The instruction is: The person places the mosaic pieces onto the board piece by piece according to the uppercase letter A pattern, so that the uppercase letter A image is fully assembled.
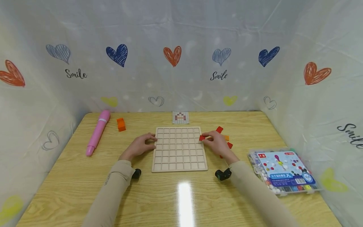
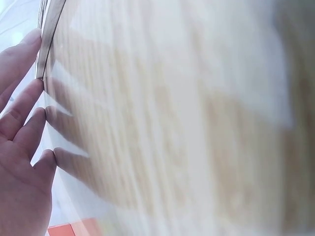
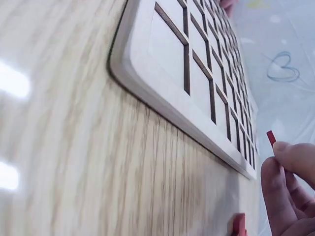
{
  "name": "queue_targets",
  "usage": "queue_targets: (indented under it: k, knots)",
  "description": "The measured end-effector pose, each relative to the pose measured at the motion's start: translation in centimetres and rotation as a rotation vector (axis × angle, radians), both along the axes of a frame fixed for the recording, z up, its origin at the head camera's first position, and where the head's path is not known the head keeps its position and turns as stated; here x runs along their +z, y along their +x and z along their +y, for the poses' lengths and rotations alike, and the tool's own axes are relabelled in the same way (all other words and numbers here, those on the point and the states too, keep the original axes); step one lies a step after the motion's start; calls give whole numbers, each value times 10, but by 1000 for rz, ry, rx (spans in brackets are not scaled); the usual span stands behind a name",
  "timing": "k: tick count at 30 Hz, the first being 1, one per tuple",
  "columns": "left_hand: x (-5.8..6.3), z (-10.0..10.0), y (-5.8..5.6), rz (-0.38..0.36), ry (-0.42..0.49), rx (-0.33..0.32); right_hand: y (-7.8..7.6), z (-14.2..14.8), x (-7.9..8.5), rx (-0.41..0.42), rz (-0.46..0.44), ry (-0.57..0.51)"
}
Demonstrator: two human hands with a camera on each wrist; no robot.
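A pale wooden grid board (image 1: pixel 180 149) with bare square cells lies mid-table. At its left edge my left hand (image 1: pixel 140 145) rests with fingertips touching the rim; in the left wrist view the fingers (image 2: pixel 29 93) are loosely extended along the board's side. My right hand (image 1: pixel 216 143) pinches a small red square tile (image 1: pixel 202 138) between thumb and fingers, over the board's right edge. The same tile (image 3: pixel 271 137) shows edge-on in the right wrist view. Around and partly beneath the right hand lie more red tiles (image 1: pixel 219 129) and an orange tile (image 1: pixel 226 137).
Behind the board is a small pattern card (image 1: pixel 180 117) with a coloured grid picture. A pink tube-shaped pen (image 1: pixel 97 134) and an orange block (image 1: pixel 121 124) are at the left. At the right sits a clear plastic case (image 1: pixel 285 170) of coloured pieces. Heart-printed sheets surround the table.
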State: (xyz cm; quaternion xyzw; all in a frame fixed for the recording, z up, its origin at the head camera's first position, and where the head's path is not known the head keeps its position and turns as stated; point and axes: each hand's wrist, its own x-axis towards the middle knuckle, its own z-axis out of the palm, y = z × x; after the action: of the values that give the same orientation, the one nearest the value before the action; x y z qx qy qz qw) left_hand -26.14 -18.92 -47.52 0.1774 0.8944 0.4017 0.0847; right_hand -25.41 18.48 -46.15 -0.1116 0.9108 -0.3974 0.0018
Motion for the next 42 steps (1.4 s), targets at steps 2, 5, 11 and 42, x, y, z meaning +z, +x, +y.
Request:
queue_targets:
  k: [2,5,11,42]
  knots:
    - [0,0,0,4,0,0,-5,-7,0,11,-21,-9]
    - [1,1,0,7,-4,2,-13,-18,2,42,-48,-23]
    - [3,2,0,19,-18,-1,-37,-41,2,98,-40,15]
    - [2,1,1,10,-22,2,-72,-97,-11,164,30,164]
